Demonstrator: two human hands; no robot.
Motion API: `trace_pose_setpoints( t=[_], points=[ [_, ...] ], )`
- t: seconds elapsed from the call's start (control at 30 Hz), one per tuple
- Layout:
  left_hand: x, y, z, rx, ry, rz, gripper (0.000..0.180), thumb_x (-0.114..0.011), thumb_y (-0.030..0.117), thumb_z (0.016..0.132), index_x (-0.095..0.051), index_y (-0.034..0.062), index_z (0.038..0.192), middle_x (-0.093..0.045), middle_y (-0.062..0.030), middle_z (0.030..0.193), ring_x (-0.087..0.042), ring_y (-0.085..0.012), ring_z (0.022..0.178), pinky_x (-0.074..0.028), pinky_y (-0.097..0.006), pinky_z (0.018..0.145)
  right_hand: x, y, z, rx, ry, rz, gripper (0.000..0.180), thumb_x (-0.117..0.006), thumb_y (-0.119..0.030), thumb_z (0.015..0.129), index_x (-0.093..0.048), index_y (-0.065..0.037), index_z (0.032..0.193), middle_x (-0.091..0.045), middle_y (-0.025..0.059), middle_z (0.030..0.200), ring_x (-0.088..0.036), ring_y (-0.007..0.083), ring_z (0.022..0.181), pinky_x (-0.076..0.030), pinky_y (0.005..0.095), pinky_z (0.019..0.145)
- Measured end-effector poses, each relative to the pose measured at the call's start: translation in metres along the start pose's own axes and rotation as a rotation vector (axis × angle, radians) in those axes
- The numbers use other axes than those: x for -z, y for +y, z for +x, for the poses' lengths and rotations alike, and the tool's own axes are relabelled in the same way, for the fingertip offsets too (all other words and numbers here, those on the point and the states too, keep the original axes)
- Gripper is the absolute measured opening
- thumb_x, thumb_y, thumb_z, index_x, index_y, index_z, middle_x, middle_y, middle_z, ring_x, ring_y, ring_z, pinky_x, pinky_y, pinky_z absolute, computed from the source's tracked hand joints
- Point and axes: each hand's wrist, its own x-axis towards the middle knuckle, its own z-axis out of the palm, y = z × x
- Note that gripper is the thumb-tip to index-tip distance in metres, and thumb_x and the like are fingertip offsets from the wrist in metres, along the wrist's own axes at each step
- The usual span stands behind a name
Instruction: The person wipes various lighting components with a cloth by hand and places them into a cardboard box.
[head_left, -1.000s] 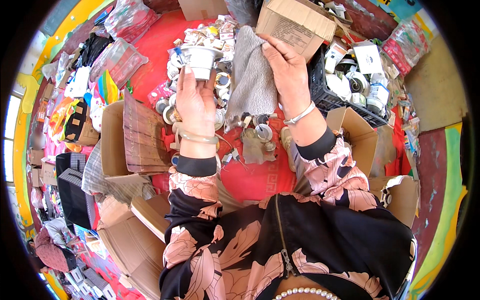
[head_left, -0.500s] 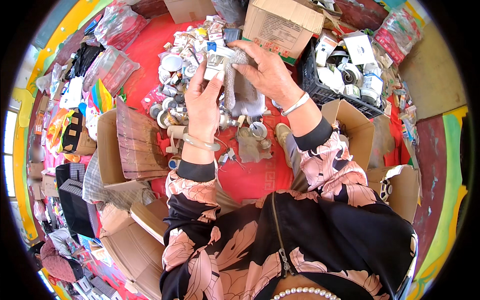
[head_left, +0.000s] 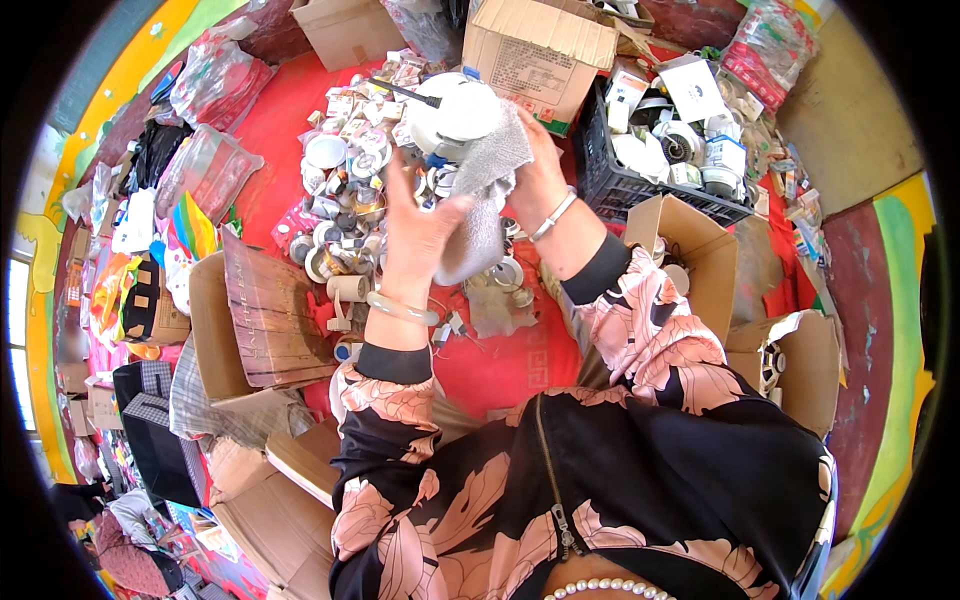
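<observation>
A white round device (head_left: 462, 112), with a thin black rod sticking out to its left, is held up over the heap. My right hand (head_left: 540, 170) is closed at its right side, gripping it together with a grey cloth (head_left: 475, 225). The cloth drapes down below the device, and my right fingertips are hidden behind it. My left hand (head_left: 418, 225) is just below and left of the device, slightly blurred. Its fingers are apart, and the thumb points toward the cloth. Beneath lies a heap of small white and metallic parts (head_left: 345, 190).
A cardboard box (head_left: 535, 65) stands behind the heap. To its right is a black crate (head_left: 655, 190) full of white devices. An open carton (head_left: 215, 340) sits left, another (head_left: 710, 250) right. A plastic piece (head_left: 500, 310) lies on the red floor cover (head_left: 500, 370).
The white device has been turned so its broad round side and black rod show. My left hand has come off it and opened. The cloth has swung to hang between my hands.
</observation>
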Motion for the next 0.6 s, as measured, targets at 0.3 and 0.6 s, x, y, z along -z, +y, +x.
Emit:
trace_pose_setpoints(
  t=[0.3,0.6],
  points=[
    [0.011,0.010,0.000,0.223,-0.202,0.107,0.037,-0.067,0.012,0.077,-0.055,-0.0054,0.108,-0.062,-0.0075,0.096,-0.056,-0.0110,0.086,-0.045,-0.025,0.078,0.006,-0.009,0.000,-0.079,0.039,0.194,0.022,-0.043,-0.013,0.090,-0.056,-0.001,0.103,-0.063,0.0094,0.091,-0.062,0.0196,0.078,-0.051,0.0305,0.070],
    [0.052,0.026,0.007,-0.521,0.186,1.238,0.024,-0.062,0.009,0.076,-0.067,0.0068,0.099,-0.061,-0.0134,0.086,-0.053,-0.0264,0.092,-0.042,-0.035,0.080,0.020,-0.022,0.017,0.107,0.247,0.031,0.018,-0.046,-0.011,0.091,-0.054,0.000,0.103,-0.061,0.0091,0.091,-0.060,0.0186,0.081,-0.049,0.0292,0.071]
  ],
)
